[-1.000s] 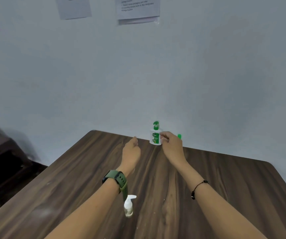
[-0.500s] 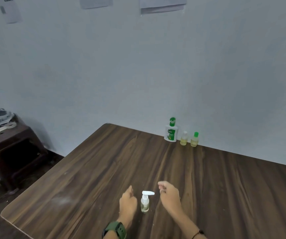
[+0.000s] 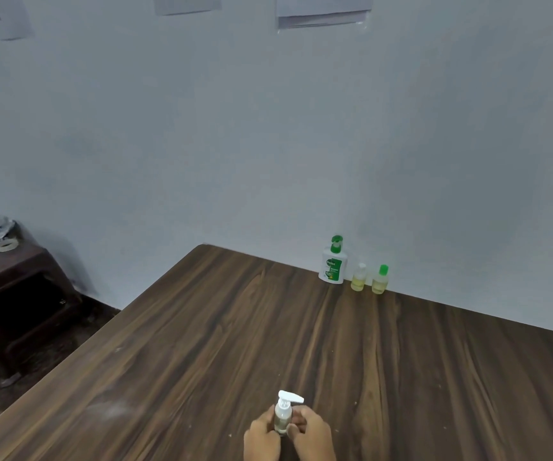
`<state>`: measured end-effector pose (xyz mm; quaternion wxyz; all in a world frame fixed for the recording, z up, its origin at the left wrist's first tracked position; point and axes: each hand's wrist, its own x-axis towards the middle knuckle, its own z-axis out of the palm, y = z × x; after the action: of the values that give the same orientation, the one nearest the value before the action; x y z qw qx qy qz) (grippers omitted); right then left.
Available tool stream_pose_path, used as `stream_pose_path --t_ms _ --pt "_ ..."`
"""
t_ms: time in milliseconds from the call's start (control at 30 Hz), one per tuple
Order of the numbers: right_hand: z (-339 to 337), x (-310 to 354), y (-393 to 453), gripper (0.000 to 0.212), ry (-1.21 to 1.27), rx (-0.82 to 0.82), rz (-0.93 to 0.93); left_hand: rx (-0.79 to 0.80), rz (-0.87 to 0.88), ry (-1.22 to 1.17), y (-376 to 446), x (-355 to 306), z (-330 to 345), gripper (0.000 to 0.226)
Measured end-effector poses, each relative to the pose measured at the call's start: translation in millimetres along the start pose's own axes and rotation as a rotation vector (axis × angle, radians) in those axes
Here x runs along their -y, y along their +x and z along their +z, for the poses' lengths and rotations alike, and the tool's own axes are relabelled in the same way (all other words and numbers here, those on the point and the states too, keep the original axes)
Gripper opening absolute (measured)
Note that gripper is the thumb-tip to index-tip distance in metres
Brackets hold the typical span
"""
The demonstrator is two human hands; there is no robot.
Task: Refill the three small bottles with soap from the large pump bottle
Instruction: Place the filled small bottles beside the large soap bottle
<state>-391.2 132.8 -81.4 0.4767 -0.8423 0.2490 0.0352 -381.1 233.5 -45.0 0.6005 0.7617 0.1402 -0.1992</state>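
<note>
small clear white-pump bottle (image 3: 283, 416) gripped upright by left hand (image 3: 262, 439) and right hand (image 3: 311, 435) | stood on dark wooden table (image 3: 202, 344)

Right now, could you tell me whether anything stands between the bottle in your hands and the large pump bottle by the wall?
Nothing visible: only bare table lies between the white-pump bottle and the large pump bottle.

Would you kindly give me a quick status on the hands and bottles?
Both hands, left and right, gripping small white-pump bottle upright. Large pump bottle far back by wall. Nothing between.
</note>
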Motion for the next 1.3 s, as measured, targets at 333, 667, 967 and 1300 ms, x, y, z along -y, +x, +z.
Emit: stream_pose_path --t_ms 333,667,967,1300 --pt "-22.5 16.5 20.2 0.032 0.087 -0.242 -0.07 0.144 0.19 0.22 16.3 -51.3 13.3 0.037" --pt "-127.7 73.2 40.5 0.005 0.112 -0.596 -0.264 0.268 0.493 0.215 23.4 -167.5 67.6 0.028" --pt "-235.3 102.2 62.7 0.013 0.093 -0.791 -0.317 0.378 0.62 0.11 19.4 -249.8 143.9 0.024" --pt "-297.7 62.5 140.1 0.022 0.028 -0.728 -0.278 0.519 0.53 -0.012 66.3 -269.9 233.2 0.032"
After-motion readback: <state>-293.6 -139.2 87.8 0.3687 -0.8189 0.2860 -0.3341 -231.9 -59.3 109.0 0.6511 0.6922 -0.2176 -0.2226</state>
